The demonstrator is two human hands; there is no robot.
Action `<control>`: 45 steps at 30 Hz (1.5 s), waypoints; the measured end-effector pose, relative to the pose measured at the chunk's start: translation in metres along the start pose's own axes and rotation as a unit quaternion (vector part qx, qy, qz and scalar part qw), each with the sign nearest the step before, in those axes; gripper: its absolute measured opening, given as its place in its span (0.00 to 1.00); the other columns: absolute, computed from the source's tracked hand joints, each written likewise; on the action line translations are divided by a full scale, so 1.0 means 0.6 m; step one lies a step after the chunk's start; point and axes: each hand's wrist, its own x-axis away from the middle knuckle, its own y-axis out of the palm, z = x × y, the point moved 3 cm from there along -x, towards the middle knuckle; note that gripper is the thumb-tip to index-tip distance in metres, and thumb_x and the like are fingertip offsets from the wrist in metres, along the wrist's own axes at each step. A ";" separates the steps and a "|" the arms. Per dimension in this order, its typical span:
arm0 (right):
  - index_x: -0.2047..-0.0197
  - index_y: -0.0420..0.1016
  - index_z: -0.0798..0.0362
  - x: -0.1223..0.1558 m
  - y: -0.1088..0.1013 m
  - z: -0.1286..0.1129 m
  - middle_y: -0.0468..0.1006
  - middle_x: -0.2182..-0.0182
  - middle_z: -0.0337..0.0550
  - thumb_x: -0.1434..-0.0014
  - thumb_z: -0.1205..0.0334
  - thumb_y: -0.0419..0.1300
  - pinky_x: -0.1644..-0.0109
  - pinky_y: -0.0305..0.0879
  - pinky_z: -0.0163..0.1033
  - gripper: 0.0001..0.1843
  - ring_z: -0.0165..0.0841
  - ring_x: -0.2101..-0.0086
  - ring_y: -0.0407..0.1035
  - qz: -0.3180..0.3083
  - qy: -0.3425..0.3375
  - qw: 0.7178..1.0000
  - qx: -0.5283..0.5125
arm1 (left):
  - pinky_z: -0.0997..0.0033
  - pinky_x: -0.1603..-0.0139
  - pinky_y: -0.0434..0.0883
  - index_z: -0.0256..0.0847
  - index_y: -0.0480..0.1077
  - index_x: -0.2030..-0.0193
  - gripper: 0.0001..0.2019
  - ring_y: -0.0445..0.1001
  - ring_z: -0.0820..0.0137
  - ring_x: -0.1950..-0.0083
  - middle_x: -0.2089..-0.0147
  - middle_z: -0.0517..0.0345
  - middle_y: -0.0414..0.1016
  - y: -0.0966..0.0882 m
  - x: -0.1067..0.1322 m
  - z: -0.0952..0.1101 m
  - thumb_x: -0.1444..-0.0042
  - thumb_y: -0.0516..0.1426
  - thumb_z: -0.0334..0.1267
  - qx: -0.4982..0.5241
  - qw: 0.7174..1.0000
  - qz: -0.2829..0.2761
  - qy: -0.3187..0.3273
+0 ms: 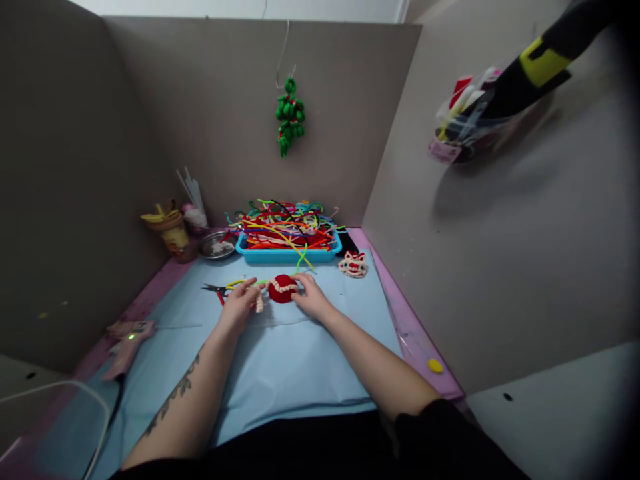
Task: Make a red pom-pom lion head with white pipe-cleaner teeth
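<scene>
A round red fuzzy disc (281, 295) lies on the blue cloth in front of me, with a cream crimped pipe cleaner (286, 287) curving across it. My left hand (243, 300) has its fingers closed on the loose cream end, which hangs down left of the disc. At the disc's right edge my right hand (311, 297) grips its rim between thumb and fingers. Pliers with red and yellow handles (218, 290) lie just left of my left hand, partly hidden by it. A finished-looking cream and red lion-like face (353, 265) rests farther right.
A blue tray (290, 255) heaped with colourful pipe cleaners stands at the back. A metal bowl (218, 247) and a cup (175, 233) sit to its left. The pink glue gun (131, 347) lies at left, its light green. Grey panels enclose the table; a green ornament (290, 117) hangs behind.
</scene>
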 end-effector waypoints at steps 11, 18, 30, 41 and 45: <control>0.48 0.70 0.51 0.015 -0.010 -0.040 0.66 0.47 0.51 0.48 0.66 0.59 0.39 0.57 0.49 0.22 0.40 0.45 0.60 0.005 -0.050 0.996 0.071 | 0.81 0.83 0.62 0.34 0.68 0.64 0.14 0.66 0.80 0.82 0.71 0.57 0.75 0.003 0.004 0.008 0.57 0.65 0.32 0.005 1.000 -0.010 -0.008; 0.47 0.69 0.51 0.038 -0.014 -0.104 0.71 0.54 0.49 0.42 0.56 0.59 0.47 0.65 0.45 0.19 0.37 0.53 0.67 -0.041 -0.150 0.988 0.017 | 0.82 0.73 0.68 0.36 0.67 0.69 0.14 0.72 0.78 0.74 0.73 0.61 0.73 0.013 0.011 -0.003 0.60 0.67 0.31 0.007 1.000 -0.016 -0.016; 0.56 0.74 0.51 0.049 -0.005 -0.097 0.78 0.59 0.45 0.39 0.63 0.55 0.50 0.66 0.39 0.10 0.33 0.57 0.71 -0.020 -0.135 0.989 0.057 | 0.76 0.64 0.72 0.36 0.67 0.69 0.16 0.75 0.75 0.70 0.71 0.60 0.76 0.012 0.012 -0.008 0.65 0.68 0.32 -0.004 0.999 -0.038 -0.012; 0.68 0.73 0.52 0.058 -0.006 -0.086 0.76 0.70 0.42 0.43 0.69 0.53 0.59 0.65 0.36 0.08 0.32 0.67 0.70 -0.020 -0.102 0.988 0.118 | 0.74 0.71 0.67 0.34 0.71 0.67 0.16 0.73 0.71 0.74 0.75 0.58 0.75 -0.007 0.005 -0.013 0.62 0.66 0.41 -0.258 0.963 -0.060 0.051; 0.67 0.73 0.52 0.066 0.009 -0.088 0.76 0.69 0.42 0.43 0.69 0.54 0.60 0.64 0.35 0.07 0.32 0.67 0.69 -0.076 -0.137 0.979 0.130 | 0.74 0.75 0.65 0.34 0.72 0.67 0.14 0.70 0.72 0.77 0.77 0.59 0.73 -0.012 -0.003 -0.019 0.58 0.63 0.41 -0.312 0.946 -0.038 0.079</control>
